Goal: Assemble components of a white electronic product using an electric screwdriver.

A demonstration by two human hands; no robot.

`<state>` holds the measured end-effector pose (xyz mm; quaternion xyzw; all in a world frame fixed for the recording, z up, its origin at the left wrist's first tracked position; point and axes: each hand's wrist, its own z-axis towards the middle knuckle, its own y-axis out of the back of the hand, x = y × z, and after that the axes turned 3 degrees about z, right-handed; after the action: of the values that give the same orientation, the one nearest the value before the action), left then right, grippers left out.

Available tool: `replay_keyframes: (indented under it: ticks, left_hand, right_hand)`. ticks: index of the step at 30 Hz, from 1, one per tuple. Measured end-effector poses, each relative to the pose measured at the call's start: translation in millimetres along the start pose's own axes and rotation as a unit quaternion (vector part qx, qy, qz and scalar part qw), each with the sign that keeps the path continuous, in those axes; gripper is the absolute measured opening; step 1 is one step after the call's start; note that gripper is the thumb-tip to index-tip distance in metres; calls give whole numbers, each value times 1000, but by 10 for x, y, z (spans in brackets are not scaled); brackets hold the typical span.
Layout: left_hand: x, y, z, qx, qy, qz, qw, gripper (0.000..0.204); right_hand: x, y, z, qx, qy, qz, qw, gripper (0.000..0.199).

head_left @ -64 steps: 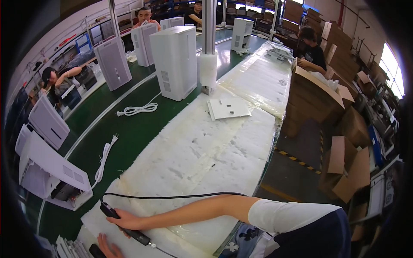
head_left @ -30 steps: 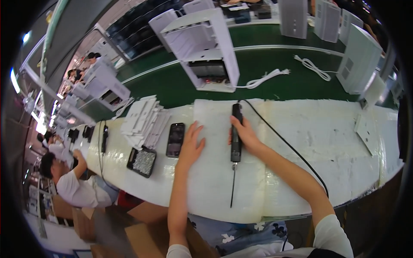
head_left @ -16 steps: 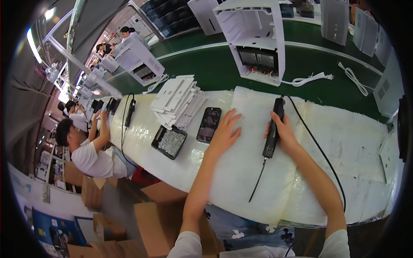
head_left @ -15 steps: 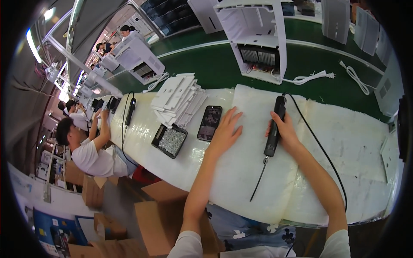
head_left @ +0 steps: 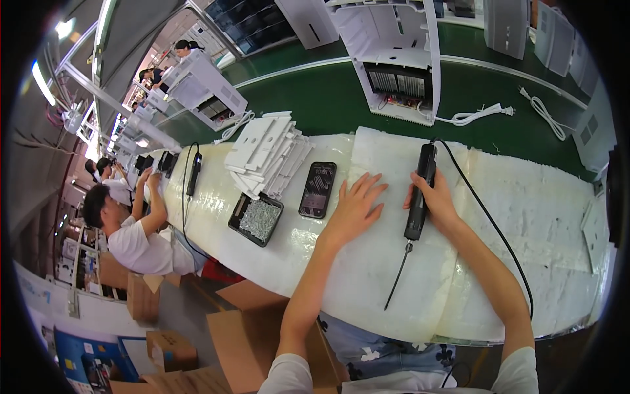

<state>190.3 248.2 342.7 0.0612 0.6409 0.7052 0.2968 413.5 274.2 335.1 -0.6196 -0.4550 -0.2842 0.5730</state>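
Note:
My right hand [head_left: 434, 200] is wrapped round a black electric screwdriver [head_left: 419, 197], whose long thin bit points down toward my side of the table. A black cord runs from the tool's far end along the right of my forearm. My left hand [head_left: 357, 205] lies on the pale table covering [head_left: 394, 276] with its fingers spread, holding nothing. Just left of it lies a dark smartphone [head_left: 317, 189] with its screen lit. Further left is a black tray [head_left: 248, 240] full of small silvery screws [head_left: 258, 218]. Behind the tray, flat white plastic panels [head_left: 266, 151] are stacked unevenly.
Beyond the table, a green conveyor [head_left: 295, 92] carries an open white appliance housing [head_left: 394, 59] with a coiled white power cord [head_left: 476, 116]. A second screwdriver [head_left: 195, 174] lies at the left. A co-worker [head_left: 141, 230] sits there. Open cardboard boxes [head_left: 249, 335] stand below the table's edge.
My left hand has shifted slightly to the right across the table, away from the phone. The right hand keeps its hold on the screwdriver. The whole view has tilted a little.

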Motion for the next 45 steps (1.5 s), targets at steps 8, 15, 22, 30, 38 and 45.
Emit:
replay_keyframes:
  ticks: [8, 15, 22, 30, 38, 45]
  left_hand:
    - [90, -1, 31, -74, -5, -58, 996, 39]
    - [200, 75, 97, -142, 14, -293, 945, 34]
    - [321, 167, 44, -230, 150, -604, 748, 40]
    - [536, 92, -37, -281, 90, -655, 695, 40]
    - [298, 78, 68, -200, 140, -469, 849, 41]
    - [410, 99, 51, -232, 122, -545, 796, 45]
  right_hand:
    - [88, -74, -66, -12, -25, 20, 999, 42]
    - [71, -63, -27, -13, -30, 12, 999, 50]
    - [60, -33, -5, -20, -33, -9, 999, 47]
    - [87, -19, -46, -1, -30, 14, 999, 42]
    - [86, 4, -53, 1, -34, 19, 999, 42]
    - [56, -34, 2, 2, -34, 11, 999, 44]
